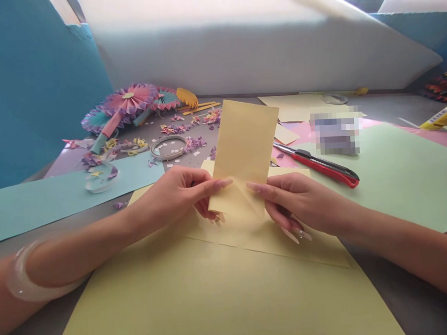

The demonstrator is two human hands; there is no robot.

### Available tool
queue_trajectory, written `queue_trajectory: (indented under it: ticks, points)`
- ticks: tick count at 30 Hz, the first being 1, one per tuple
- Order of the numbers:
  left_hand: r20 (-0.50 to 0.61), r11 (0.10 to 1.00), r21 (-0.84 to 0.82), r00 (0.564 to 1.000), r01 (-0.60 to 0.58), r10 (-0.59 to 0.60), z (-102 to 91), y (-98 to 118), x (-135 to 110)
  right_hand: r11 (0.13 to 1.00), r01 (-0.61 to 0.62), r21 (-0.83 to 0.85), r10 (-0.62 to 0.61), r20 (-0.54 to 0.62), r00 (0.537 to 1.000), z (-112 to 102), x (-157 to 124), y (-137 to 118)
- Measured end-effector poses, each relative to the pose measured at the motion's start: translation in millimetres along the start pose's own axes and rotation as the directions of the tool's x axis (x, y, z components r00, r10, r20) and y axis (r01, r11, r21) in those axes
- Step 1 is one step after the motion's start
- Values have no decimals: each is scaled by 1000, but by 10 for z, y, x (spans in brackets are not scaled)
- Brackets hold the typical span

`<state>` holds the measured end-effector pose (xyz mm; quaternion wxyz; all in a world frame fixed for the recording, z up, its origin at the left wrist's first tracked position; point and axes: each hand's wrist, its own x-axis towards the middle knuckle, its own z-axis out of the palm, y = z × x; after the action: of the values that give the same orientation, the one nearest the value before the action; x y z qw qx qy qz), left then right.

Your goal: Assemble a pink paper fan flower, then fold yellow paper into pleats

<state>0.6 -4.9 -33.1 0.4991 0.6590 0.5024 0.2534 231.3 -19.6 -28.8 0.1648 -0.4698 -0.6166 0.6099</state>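
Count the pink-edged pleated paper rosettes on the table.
3: a large rosette in the middle, a teal-centred rosette to its left, and a second teal-centred rosette to its right, partly behind it. Others may be hidden behind them.

Left side: teal wall, same teal again at top right. Straight ahead: large white surface, wall or panel, can't tell, with a slanted edge dropping right. Grey tabletop runs up to it. Bright, soft light, strongest high on the white.
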Motion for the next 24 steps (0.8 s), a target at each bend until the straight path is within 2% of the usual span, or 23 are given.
queue_trajectory:
  ticks: [6,12,19,24]
  points:
    - [-29,999,5,998,-48,48,10,11,-26,999,45,-17,-45,-12,999,-5,-3,-28]
    - [-53,997,1,996,-75,75,12,48,-51,999,2,-49,-4,-35,999,18,-12,-41]
    - [84,998,-58,996,11,-7,26,51,-56,999,35,-25,-35,-23,999,11,-5,-20]
    - [74,997,-73,997,-9,15,29,38,-31,1000,21,-16,-21,0,1000,19,-4,-25]
